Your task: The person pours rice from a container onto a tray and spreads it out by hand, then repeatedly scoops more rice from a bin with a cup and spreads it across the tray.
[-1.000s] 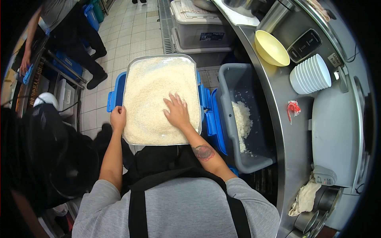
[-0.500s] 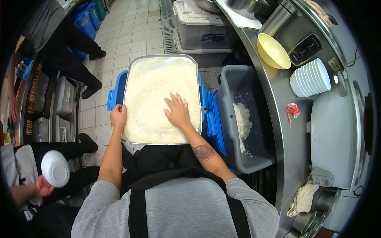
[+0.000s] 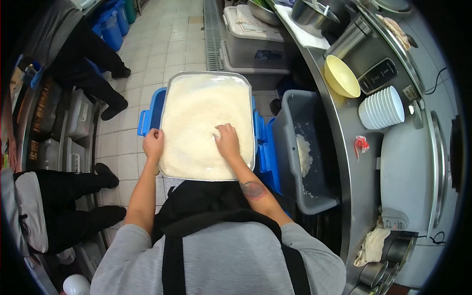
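A large metal tray (image 3: 171, 82) full of white rice (image 3: 201, 113) rests on a blue container (image 3: 149, 114) in front of me. My left hand (image 3: 153, 144) grips the tray's left rim near the front corner. My right hand (image 3: 227, 141) lies in the rice at the front right, fingers curled into the grains.
A grey bin (image 3: 300, 147) with some rice stands to the right, against a steel counter (image 3: 366, 172) holding a yellow bowl (image 3: 340, 77), stacked white bowls (image 3: 381, 108) and a cloth (image 3: 369, 246). Other people's legs (image 3: 73, 196) stand at the left. A lidded tub (image 3: 255, 39) sits behind the tray.
My right hand's fingers have curled from flat and spread into the rice. The person at the left holding a white bowl has shifted; the bowl now sits low at the bottom edge.
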`<state>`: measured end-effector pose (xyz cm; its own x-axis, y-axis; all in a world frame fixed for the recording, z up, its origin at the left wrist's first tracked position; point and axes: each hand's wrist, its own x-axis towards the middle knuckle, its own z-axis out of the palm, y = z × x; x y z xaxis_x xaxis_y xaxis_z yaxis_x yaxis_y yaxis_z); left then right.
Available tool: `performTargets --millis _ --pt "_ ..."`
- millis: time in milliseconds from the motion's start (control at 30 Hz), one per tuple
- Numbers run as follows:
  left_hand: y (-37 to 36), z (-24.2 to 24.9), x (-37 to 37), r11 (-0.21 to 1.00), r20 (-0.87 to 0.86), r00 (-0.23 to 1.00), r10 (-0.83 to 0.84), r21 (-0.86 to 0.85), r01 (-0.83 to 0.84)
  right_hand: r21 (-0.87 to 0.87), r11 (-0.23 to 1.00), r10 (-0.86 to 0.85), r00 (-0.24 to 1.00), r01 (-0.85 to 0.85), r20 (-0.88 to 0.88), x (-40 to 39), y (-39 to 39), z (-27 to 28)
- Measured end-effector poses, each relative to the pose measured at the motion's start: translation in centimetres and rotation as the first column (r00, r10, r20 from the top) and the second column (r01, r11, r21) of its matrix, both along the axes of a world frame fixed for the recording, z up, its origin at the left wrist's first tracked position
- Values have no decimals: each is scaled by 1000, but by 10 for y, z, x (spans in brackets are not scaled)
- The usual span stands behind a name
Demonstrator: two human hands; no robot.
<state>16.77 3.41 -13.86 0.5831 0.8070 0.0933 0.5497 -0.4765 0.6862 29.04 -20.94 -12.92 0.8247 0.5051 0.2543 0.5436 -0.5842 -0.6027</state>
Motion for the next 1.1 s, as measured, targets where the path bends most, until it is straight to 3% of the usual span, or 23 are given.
performTargets --millis 133,300,400,433,467,533,667,733,867,1100 --pt "3 -7 0 1000 -3 1000 -8 20 9 148 989 -6 1000 10 -31 2 6 -4" --pt "3 -10 -1 999 0 1000 -29 18 29 78 978 205 951 -191 -233 26 22 15" --pt "-1 -5 -2 1000 50 998 -30 -4 30 169 965 244 925 -202 -291 58 41 24" --pt "-1 -6 -2 1000 51 998 -25 -6 25 80 976 216 913 -201 -347 68 48 34" --pt "-1 -6 -1 999 54 998 -25 -23 26 93 973 231 910 -212 -345 81 54 33" --pt "-1 -7 -2 999 62 997 -37 -18 38 -174 973 123 977 -154 -176 103 71 32" --pt "-2 -1 -2 999 59 998 1 -40 2 -169 976 114 984 -137 -134 100 107 38" --pt "-2 1 -3 997 44 999 -24 -72 28 -391 895 195 977 -213 -86 81 117 31" --pt "-4 4 -3 997 44 999 -16 -80 20 -313 934 197 979 -174 43 37 110 8" --pt "-1 -7 -2 997 47 998 -38 -58 41 -286 882 342 926 -375 -160 -10 56 4"
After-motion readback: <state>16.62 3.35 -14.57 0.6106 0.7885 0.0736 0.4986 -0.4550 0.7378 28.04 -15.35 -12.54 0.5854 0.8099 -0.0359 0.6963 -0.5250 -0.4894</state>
